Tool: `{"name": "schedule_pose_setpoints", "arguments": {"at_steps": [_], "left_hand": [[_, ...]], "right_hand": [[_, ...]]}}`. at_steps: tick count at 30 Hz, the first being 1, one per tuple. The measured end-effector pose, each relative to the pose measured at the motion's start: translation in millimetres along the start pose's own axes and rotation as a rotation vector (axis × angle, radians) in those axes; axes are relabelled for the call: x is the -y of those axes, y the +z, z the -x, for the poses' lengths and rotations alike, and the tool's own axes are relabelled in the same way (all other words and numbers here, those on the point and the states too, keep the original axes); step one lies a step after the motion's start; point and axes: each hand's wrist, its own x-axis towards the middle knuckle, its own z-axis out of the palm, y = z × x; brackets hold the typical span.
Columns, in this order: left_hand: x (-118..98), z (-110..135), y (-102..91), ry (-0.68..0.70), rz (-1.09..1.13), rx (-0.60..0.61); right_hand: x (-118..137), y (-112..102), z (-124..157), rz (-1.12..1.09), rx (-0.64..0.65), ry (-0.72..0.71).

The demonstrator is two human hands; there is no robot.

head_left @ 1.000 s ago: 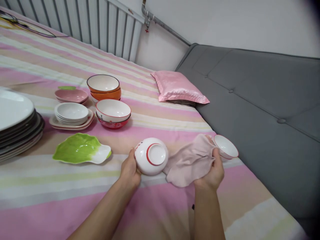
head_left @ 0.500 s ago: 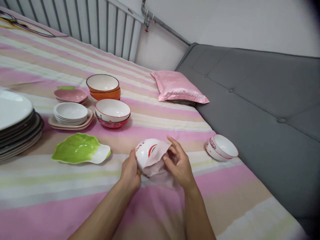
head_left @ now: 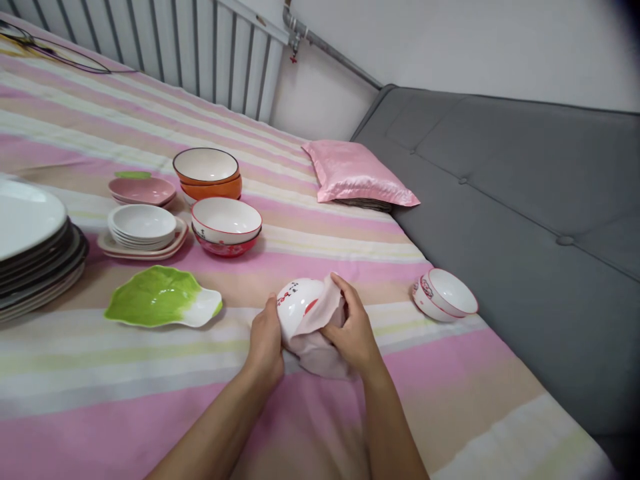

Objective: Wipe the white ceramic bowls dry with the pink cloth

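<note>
Above the striped bedsheet, my left hand (head_left: 266, 337) grips the left side of a white bowl (head_left: 299, 303) with red and black markings, its outer side turned up. A pale pink cloth (head_left: 320, 333) covers the bowl's right and lower side. My right hand (head_left: 353, 327) is closed on the cloth and presses it against the bowl; the fingers behind the cloth are partly hidden. Left of my hands lies a green and white leaf-shaped dish (head_left: 160, 297). Two stacked bowls with red rims (head_left: 227, 223) stand farther off.
Stacked plates (head_left: 35, 267) stand at the left edge, near small white dishes (head_left: 143, 223), pink dishes (head_left: 143, 191) and orange bowls (head_left: 210, 187). Two nested bowls (head_left: 445, 295) sit at right beside the grey headboard (head_left: 515, 187). A pink pillow (head_left: 357, 170) lies farther back.
The bowl has turned a little and shifted slightly right, so more black and red markings show. My left hand has moved right with it, and my right hand has shifted the cloth.
</note>
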Motion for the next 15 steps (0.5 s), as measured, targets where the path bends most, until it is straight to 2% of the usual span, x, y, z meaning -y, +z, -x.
{"name": "schedule_pose_setpoints", "arguments": {"at_steps": [5, 8, 12, 15], "left_hand": [[-1, 1, 0.5, -0.008, -0.030, 0.012], [-1, 1, 0.6, -0.014, -0.036, -0.015], [1, -1, -0.1, -0.011, -0.044, -0.020], [2, -2, -0.4, -0.004, -0.056, -0.032]], "right_hand": [[0, 3, -1, 0.033, -0.131, -0.025], [-1, 2, -1, 0.026, -0.158, -0.029], [3, -4, -2, -0.093, -0.124, 0.093], [6, -10, -1, -0.203, -0.049, 0.203]]}}
